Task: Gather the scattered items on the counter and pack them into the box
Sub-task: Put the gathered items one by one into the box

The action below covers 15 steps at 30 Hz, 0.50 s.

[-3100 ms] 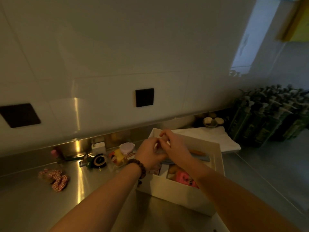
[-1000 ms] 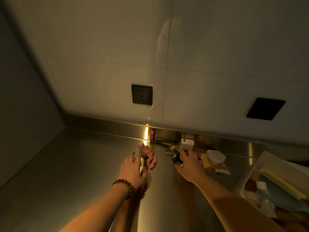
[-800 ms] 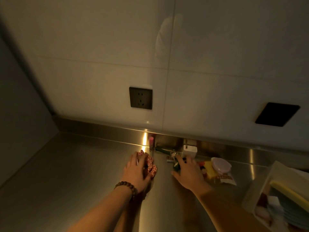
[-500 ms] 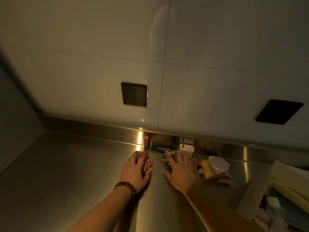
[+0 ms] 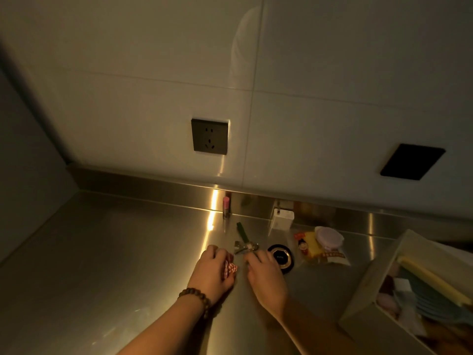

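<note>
Dim steel counter (image 5: 115, 252) under a white tiled wall, with a dark socket (image 5: 210, 136) above the upstand. Near the middle, left hand (image 5: 212, 270) with fingers curled round the red-checked scrunchie (image 5: 230, 266), cloth poking out on the thumb side. Sits nearer the body than half a second ago, when the same hand lay over the scrunchie up by the pink tube (image 5: 225, 204); so lifted or dragged clear, and ready for the box.

Beside it, right hand (image 5: 266, 275), also drawn back, fingers bent down with the tips at the metal clip on the green strap (image 5: 245, 245). Cannot tell whether those tips pinch the clip or merely touch it. Drawing back uncovers the black round disc (image 5: 281, 256), lying just right of the knuckles.

Left on the counter: white charger (image 5: 281, 219) against the upstand, yellow snack packet (image 5: 311, 245) and lidded round tub (image 5: 329, 238) touching each other, all between the hands and the box (image 5: 371, 290). Open at the lower right and already part filled, with a yellow strip and blue pieces inside.

Probably one item secured, a second about to be taken, several more to fetch. Worth checking the clip grip before lifting, since the strap trails away towards the wall.
</note>
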Motion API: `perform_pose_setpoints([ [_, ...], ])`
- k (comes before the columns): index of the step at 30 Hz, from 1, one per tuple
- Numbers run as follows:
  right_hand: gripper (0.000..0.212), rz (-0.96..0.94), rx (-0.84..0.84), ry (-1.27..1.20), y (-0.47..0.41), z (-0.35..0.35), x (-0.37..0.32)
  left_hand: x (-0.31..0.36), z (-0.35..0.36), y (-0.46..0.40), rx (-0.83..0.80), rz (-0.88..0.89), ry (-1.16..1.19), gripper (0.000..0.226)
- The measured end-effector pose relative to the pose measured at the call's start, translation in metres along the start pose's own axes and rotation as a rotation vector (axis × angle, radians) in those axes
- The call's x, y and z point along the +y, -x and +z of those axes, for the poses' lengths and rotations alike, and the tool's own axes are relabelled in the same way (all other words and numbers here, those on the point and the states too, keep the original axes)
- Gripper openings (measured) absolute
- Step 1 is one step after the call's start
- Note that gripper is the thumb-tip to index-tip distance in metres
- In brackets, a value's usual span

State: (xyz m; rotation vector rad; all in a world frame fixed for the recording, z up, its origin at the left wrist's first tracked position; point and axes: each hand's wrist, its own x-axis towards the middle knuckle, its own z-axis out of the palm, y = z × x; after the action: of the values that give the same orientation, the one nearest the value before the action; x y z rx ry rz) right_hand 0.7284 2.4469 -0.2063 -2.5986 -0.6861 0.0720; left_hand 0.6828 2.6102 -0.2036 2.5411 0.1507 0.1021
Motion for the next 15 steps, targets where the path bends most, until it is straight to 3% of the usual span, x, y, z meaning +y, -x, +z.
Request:
perform_pose_setpoints([
  [7, 0.024, 0.076, 0.191, -0.257, 0.014, -0.066, -0.017, 0.030, -0.033, 0.003, 0.042, -0.018, 0.153, 0.038],
  [11, 0.024, 0.101, 0.315, -0.367, 0.033, -0.127, -0.018, 0.076, -0.057, -0.004, 0.101, 0.090, 0.254, 0.036],
  [15, 0.021, 0.096, 0.485, -0.319, 0.068, -0.190, -0.003, 0.136, -0.064, -0.006, 0.128, 0.262, 0.270, 0.034],
])
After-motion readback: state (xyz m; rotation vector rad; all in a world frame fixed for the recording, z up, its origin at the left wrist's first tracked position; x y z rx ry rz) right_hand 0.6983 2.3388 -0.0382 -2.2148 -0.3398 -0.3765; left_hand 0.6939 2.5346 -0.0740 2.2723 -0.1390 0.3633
